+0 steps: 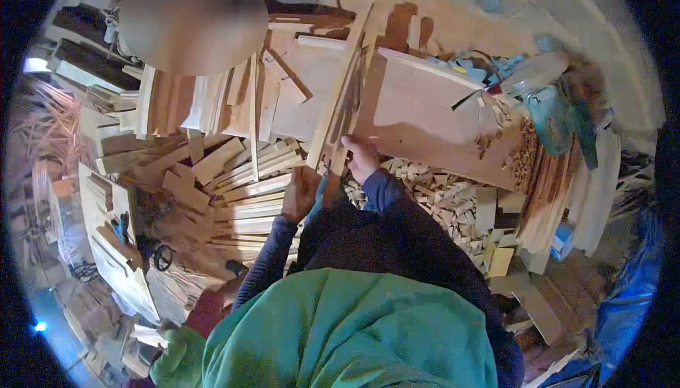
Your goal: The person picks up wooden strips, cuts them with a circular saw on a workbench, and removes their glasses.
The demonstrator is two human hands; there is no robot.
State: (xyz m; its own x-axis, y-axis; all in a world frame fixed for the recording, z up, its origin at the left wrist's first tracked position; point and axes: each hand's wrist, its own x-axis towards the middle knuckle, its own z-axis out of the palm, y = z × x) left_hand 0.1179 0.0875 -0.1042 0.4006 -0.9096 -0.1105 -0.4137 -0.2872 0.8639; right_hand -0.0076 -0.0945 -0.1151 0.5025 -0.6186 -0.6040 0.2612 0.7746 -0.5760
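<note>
Two long narrow wooden strips [341, 83] run from my hands up over the wooden board [425, 108], with a gap between them. My left hand [300, 191] is closed around the near end of the left strip. At the near end of the right strip, my right hand [362, 160] grips it with the thumb lying along its top. The strips' near ends are partly hidden by my fingers. Below the board lie long light strips [248, 211] on the left and a heap of short wood pieces [443, 200] on the right.
Planks [170, 104] are stacked at the left of the board, near another person whose head is blurred. Plastic bags [545, 104] and wood chips lie at its right end. A person's green sleeve [177, 352] shows at the lower left.
</note>
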